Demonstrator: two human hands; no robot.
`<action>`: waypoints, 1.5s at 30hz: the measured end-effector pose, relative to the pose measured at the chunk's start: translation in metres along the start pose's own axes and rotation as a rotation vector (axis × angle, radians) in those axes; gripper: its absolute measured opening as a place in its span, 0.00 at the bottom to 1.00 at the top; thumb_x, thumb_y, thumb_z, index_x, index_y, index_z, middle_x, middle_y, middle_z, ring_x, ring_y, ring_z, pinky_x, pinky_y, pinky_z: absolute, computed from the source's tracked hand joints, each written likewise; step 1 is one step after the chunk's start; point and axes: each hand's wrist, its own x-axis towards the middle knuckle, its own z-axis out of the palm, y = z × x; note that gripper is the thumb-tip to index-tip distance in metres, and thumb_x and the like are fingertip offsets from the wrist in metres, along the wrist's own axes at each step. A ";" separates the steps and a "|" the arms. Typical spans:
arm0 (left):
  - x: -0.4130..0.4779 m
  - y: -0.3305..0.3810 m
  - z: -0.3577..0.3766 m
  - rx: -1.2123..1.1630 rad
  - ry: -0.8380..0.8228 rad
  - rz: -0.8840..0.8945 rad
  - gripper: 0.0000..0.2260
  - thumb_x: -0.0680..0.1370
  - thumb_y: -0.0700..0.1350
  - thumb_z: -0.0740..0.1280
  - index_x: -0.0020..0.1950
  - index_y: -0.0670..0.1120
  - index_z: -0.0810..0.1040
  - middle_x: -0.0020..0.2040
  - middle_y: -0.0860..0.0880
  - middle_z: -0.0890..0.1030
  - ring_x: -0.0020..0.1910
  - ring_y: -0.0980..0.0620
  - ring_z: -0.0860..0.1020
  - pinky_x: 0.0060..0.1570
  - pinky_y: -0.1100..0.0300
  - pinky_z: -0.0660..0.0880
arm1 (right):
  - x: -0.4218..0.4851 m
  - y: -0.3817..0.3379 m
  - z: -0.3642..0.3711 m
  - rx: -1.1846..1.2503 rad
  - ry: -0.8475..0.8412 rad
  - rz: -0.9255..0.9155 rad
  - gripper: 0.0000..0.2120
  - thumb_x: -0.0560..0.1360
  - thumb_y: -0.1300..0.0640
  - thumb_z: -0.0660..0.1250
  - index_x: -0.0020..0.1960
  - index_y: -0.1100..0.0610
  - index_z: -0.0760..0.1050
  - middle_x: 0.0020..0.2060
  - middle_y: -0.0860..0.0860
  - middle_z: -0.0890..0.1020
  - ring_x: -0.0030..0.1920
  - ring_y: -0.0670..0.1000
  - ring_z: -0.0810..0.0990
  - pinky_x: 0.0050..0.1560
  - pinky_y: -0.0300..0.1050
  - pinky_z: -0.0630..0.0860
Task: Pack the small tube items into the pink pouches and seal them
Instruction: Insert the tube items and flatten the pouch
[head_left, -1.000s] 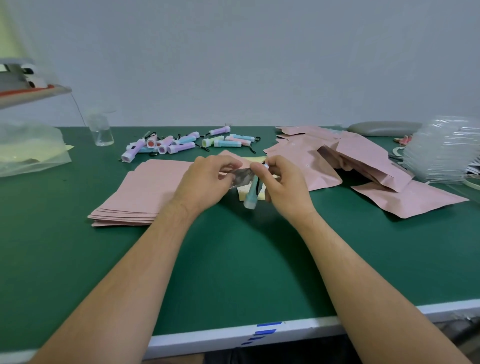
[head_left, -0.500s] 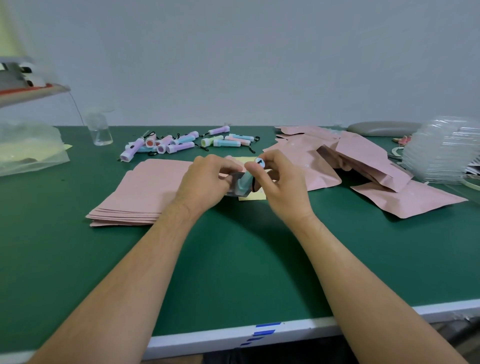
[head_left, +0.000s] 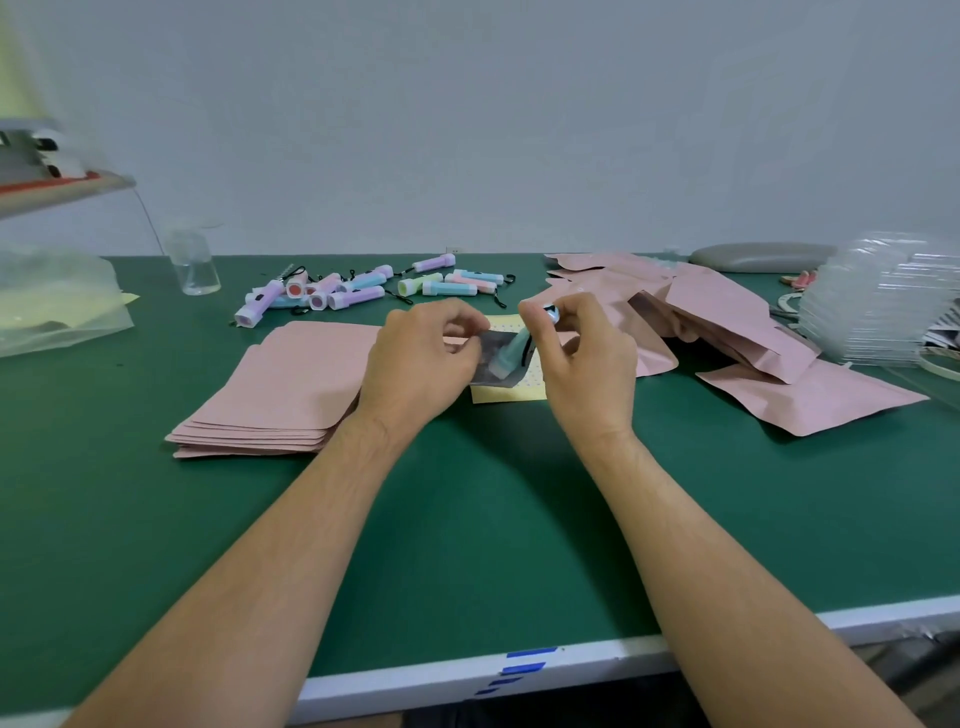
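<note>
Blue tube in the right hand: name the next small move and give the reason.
Probably slide the blue tube down into the greyish sleeve. The right hand pinches the tube's upper end, the left hand pinches the sleeve's edge above the yellow sheet, and the tube's lower end lies against the sleeve, with its upper part sticking out.

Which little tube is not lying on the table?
The light blue tube, pinched in the right grip above the yellow sheet; the other tubes lie in a heap farther back on the table.
</note>
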 end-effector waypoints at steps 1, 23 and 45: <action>0.000 -0.001 0.001 -0.028 -0.004 -0.015 0.08 0.77 0.46 0.73 0.49 0.60 0.82 0.47 0.61 0.87 0.52 0.56 0.85 0.55 0.49 0.83 | -0.001 -0.002 0.000 0.006 0.011 -0.063 0.17 0.80 0.40 0.69 0.50 0.55 0.77 0.42 0.44 0.82 0.33 0.48 0.78 0.38 0.48 0.75; -0.007 0.010 0.007 -0.051 0.045 -0.003 0.08 0.75 0.47 0.71 0.43 0.59 0.76 0.40 0.59 0.86 0.42 0.59 0.83 0.43 0.55 0.83 | -0.003 -0.004 0.000 -0.252 0.185 -0.210 0.20 0.78 0.41 0.71 0.41 0.56 0.72 0.41 0.47 0.75 0.38 0.48 0.72 0.32 0.47 0.70; -0.006 0.014 0.005 -0.110 0.051 0.004 0.09 0.77 0.46 0.73 0.50 0.61 0.80 0.46 0.61 0.86 0.42 0.59 0.86 0.48 0.51 0.85 | -0.003 -0.002 0.004 -0.318 -0.113 -0.074 0.21 0.71 0.38 0.74 0.31 0.50 0.72 0.50 0.44 0.77 0.57 0.50 0.74 0.40 0.44 0.70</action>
